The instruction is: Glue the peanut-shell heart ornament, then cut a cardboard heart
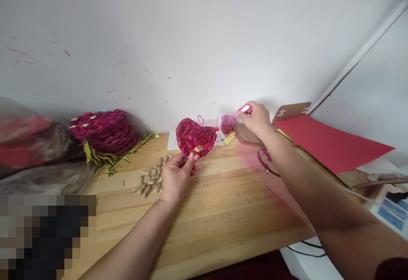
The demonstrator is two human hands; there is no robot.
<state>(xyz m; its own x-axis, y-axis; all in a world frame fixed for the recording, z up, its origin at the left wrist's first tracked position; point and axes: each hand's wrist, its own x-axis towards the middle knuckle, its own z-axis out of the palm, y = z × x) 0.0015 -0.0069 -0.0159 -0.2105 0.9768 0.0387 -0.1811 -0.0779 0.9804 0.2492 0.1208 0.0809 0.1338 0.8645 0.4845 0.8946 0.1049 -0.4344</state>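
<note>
Heart (195, 137) upright in L hand (178, 171); R hand (254, 118) w/ brush (242, 111).

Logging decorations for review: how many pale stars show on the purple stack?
3 visible on the purple stack: the left star near its left edge, the right star farther right, and the front star between them, nearer the camera. Others may be hidden.

A mostly magenta peanut heart (197, 138) is tilting above the table (223, 203); a white brush (245, 108) is slanting by the pink cup (227, 126).
</note>
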